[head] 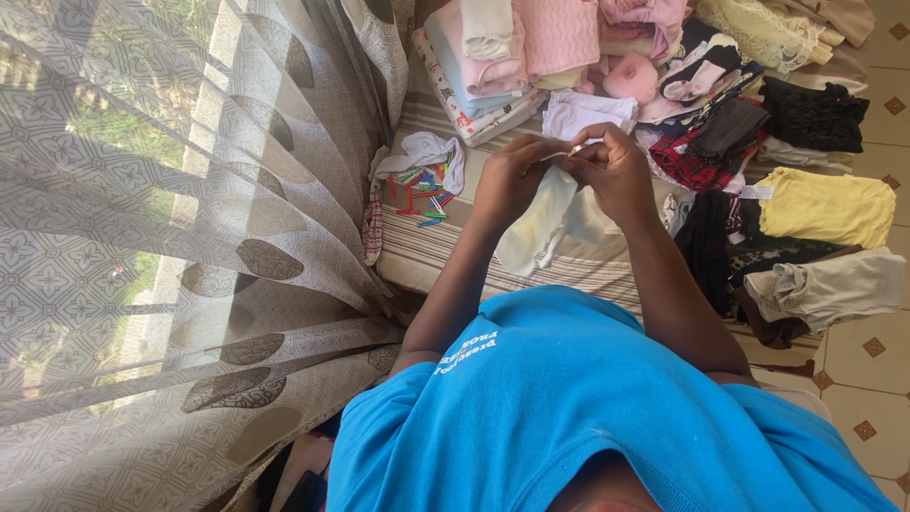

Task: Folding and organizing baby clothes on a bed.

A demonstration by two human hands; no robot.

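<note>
Both my hands hold a small pale white garment (543, 220) up in front of me. My left hand (513, 177) pinches its top edge from the left, and my right hand (614, 167) grips the same edge from the right. The cloth hangs down below my fingers over a striped cushion (427, 248). I wear a bright blue shirt (569, 398).
Folded pink and pale blue clothes (517, 47) are stacked ahead. Loose dark, red-checked, yellow (825, 204) and beige garments lie to the right. Coloured clothes pegs (422, 194) sit on the cushion's left. A patterned curtain (190, 237) hangs at left. Tiled floor (867, 379) is at right.
</note>
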